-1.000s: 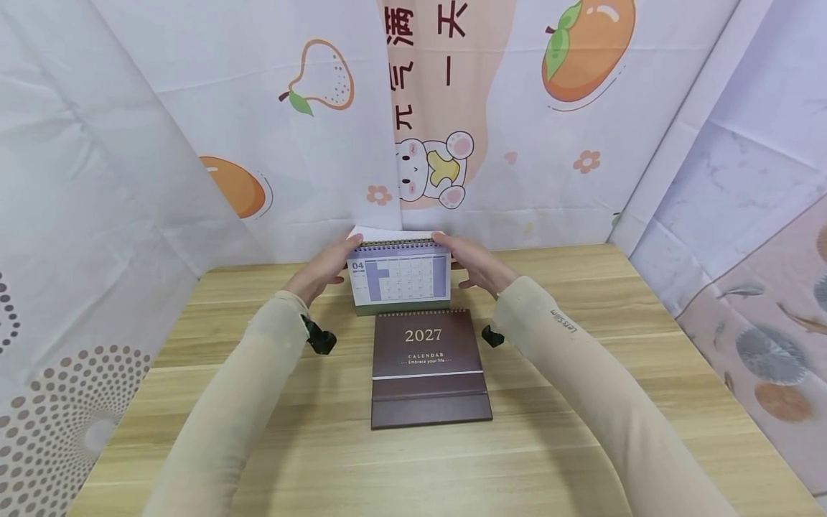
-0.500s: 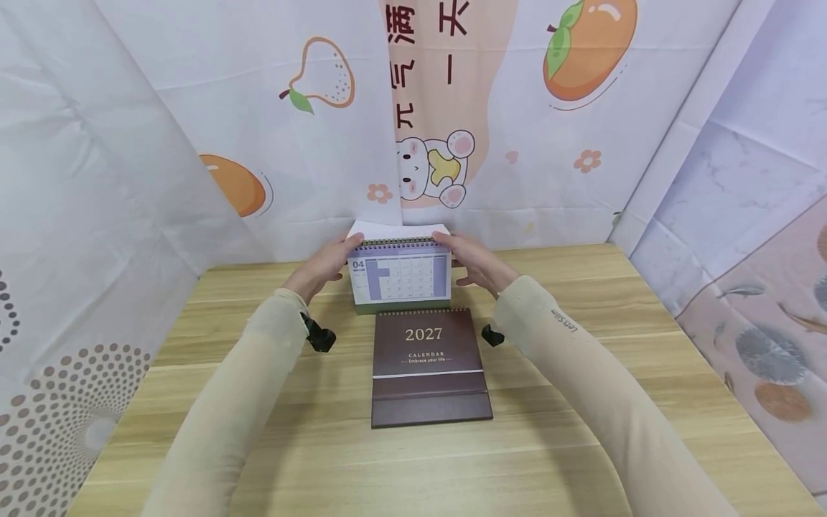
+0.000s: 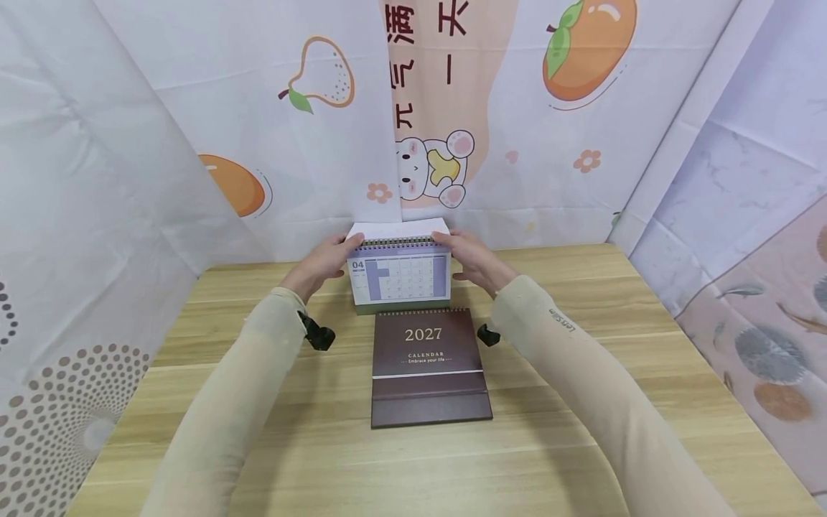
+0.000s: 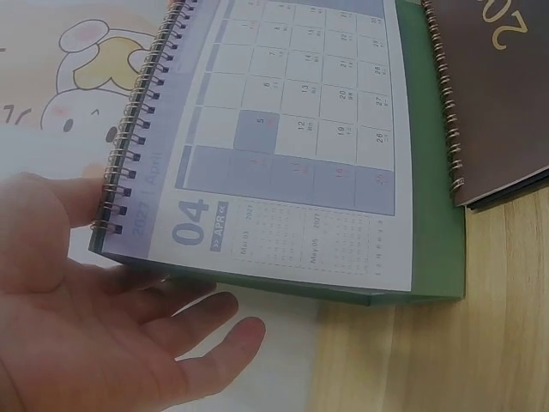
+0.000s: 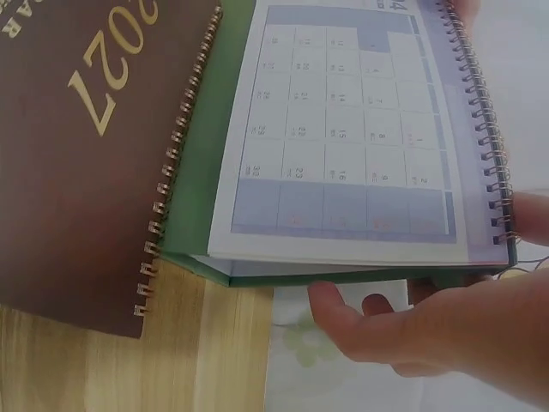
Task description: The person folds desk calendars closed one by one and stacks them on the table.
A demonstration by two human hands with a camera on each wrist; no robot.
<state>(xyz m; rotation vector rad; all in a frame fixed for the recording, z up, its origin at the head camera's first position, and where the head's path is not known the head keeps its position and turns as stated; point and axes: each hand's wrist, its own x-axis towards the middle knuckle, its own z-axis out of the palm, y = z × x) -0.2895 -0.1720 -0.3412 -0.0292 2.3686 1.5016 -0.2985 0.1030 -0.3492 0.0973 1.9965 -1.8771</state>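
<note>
A green-based desk calendar (image 3: 407,280), turned to a purple-and-white April page, stands upright near the back of the table. At its upper left corner, my left hand (image 3: 323,263) holds on, thumb by the spiral binding and fingers at the side. My right hand (image 3: 481,263) grips the upper right corner in the same way. White sheets (image 3: 400,230) show behind the spiral binding. In the left wrist view the left hand (image 4: 111,318) has its lower fingers loosely bent beside the calendar's edge. The right wrist view shows the right hand (image 5: 429,330) at the opposite edge.
A brown 2027 calendar (image 3: 426,345) lies directly in front of the standing one, spiral edge towards it. Both rest on a wooden table (image 3: 439,467). A printed fabric curtain (image 3: 291,158) hangs right behind, with more fabric at both sides.
The white sheets behind the spiral show higher above the binding than a second ago. Both hands stay at the calendar's upper corners, almost unmoved.
</note>
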